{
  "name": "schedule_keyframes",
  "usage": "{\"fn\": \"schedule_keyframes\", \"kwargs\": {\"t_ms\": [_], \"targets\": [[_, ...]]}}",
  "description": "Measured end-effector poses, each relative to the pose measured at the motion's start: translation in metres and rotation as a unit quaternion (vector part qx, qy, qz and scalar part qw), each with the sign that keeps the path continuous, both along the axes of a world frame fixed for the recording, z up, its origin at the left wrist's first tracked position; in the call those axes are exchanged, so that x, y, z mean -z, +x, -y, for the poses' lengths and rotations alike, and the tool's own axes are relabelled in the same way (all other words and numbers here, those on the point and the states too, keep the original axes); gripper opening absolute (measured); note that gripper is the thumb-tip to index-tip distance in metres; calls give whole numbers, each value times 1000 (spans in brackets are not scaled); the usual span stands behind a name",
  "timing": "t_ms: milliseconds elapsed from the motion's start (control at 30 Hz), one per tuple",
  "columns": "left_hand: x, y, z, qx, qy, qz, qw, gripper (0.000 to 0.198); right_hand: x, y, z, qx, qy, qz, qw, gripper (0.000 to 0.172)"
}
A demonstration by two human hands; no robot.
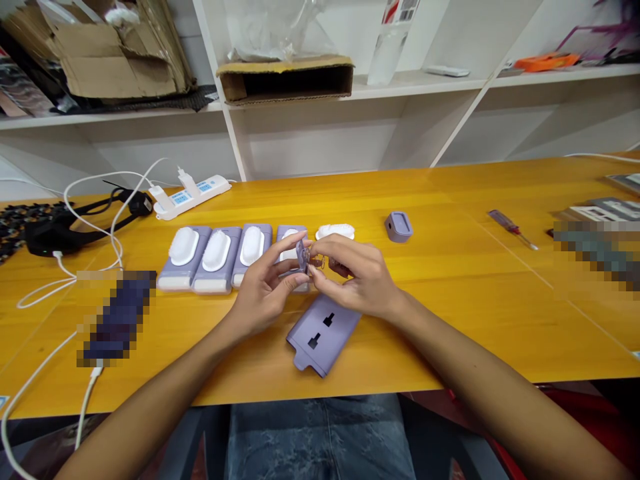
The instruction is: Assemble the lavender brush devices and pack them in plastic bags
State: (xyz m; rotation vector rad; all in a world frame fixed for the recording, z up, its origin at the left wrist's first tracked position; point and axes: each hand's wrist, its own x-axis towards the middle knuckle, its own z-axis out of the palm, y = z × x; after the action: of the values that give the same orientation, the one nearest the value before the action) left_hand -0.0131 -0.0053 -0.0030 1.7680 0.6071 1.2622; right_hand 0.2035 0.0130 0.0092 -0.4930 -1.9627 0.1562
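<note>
Over the middle of the table, my left hand is closed, pinching a small purple plastic part between thumb and fingers. My right hand meets it from the right, its thumb and fingers closed around a thin, shiny piece too small to identify. Below both hands lies a flat purple casing with two dark keyhole-shaped slots and a tab at its near end. Behind them stand several purple units with white oval brush-like tops, partly hidden by my left hand. A loose white oval piece rests behind my right hand.
A small purple block sits behind on the right, and a screwdriver farther right. At left are a power strip with white cables, a black headset-like device and a blurred-out phone-like object. White shelves line the back.
</note>
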Motion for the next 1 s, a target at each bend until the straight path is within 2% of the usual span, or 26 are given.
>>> {"fn": "schedule_keyframes", "kwargs": {"t_ms": [433,1000], "targets": [[-1,2,-2,-47,67,7,997,54,2,1,0,42,66,41,996,26],[3,0,0,-56,74,-12,996,51,0,-1,2,20,32,36,999,19]]}}
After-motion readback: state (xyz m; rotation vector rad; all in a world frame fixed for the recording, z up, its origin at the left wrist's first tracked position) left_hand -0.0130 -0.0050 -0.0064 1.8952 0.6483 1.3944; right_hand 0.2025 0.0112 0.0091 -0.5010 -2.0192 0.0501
